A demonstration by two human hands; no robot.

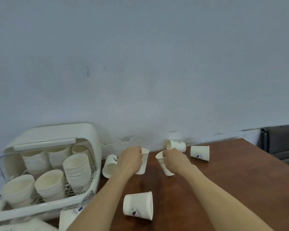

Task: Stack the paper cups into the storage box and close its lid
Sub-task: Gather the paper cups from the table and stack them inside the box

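My left hand (130, 158) grips an upright white paper cup (143, 165) by its rim at the middle of the brown table. My right hand (173, 158) pinches the rim of a second cup (165, 167), tilted to the left. The white storage box (45, 209) stands at the left with its lid (57, 135) swung up and open; several stacks of cups (78, 170) fill it. Loose cups lie on their sides: one beside the box (109, 165), one near me (138, 205), two by the wall (178, 145) (200, 152).
The table (232, 189) butts against a grey-blue wall. More white cups (68, 219) lie at the front left, below the box. A dark chair or cabinet (280, 140) stands beyond the table's right end.
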